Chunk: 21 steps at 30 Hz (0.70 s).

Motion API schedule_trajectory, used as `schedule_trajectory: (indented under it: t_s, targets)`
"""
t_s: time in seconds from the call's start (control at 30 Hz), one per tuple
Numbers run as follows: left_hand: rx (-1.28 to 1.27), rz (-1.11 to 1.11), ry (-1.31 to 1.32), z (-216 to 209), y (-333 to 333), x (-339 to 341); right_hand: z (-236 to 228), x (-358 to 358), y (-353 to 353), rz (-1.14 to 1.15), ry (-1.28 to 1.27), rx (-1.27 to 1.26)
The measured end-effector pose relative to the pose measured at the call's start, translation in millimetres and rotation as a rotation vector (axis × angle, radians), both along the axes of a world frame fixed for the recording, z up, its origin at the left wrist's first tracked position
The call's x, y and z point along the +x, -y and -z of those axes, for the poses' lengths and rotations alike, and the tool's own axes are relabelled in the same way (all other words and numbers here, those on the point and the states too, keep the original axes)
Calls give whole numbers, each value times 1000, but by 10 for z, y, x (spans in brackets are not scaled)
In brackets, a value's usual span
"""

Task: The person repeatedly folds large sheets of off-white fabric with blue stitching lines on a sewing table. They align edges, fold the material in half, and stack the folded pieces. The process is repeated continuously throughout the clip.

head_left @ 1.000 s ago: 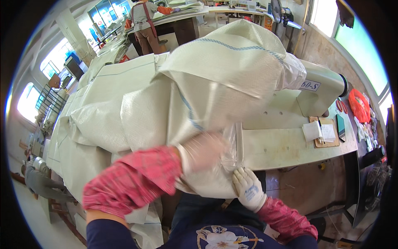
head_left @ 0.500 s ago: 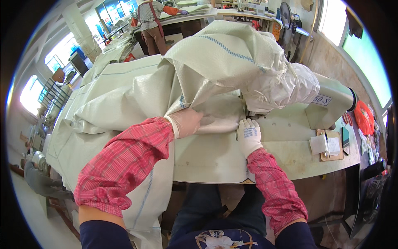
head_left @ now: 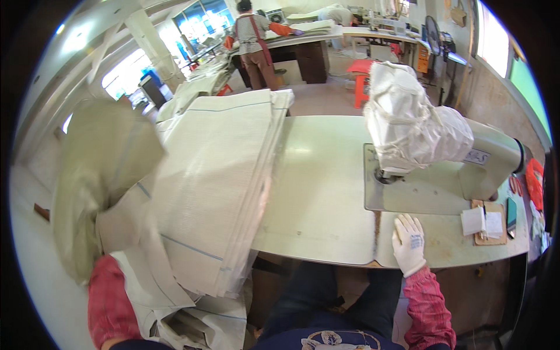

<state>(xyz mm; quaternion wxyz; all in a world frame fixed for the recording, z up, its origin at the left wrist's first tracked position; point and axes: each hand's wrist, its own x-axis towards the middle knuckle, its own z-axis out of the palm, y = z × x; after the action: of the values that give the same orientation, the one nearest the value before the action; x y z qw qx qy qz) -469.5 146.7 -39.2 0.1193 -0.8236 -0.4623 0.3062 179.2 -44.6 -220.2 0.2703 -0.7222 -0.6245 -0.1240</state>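
My left hand [head_left: 118,230], smeared by motion, is at the far left against a loose white woven sack [head_left: 105,169]. That sack is bunched and lifted off the table, and the hand seems to grip it; the fingers are not clear. In a white glove, my right hand [head_left: 409,242] lies on the table's front edge with its fingers stretched out and nothing in them. Just beyond it stands a sewing machine [head_left: 493,157], its head wrapped in white sacking [head_left: 402,119]. Nothing lies under the needle area. Between my hands is a stack of flat woven sacks [head_left: 210,169].
At the right end of the table [head_left: 315,192] lie a clipboard with papers [head_left: 490,224], a green phone-like object [head_left: 511,217] and red-handled scissors [head_left: 515,185]. A red stool [head_left: 360,84] stands behind. A person in an apron [head_left: 254,44] works at a far table.
The sack that covered the machine area has swung off to the far left with my left hand. My right hand has moved from beside the needle to the table's front edge.
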Motion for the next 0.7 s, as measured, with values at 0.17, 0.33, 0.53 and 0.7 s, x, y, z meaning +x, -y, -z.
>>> schedule_trajectory:
  t_s: [0.17, 0.33, 0.53, 0.7]
  targets:
    - [-685, 309, 772, 701, 859, 1201, -8, -179, -143, 36, -7, 40]
    - [339, -105, 815, 1104, -860, 1974, -55, -315, -153, -44, 27, 14]
    - [72, -228, 880, 1430, -1881, 1766, -60, -301, -47, -49, -109, 83]
    - [-547, -649, 1542, 1285, -2021, 1911, -115, -341, -68, -4, -60, 97]
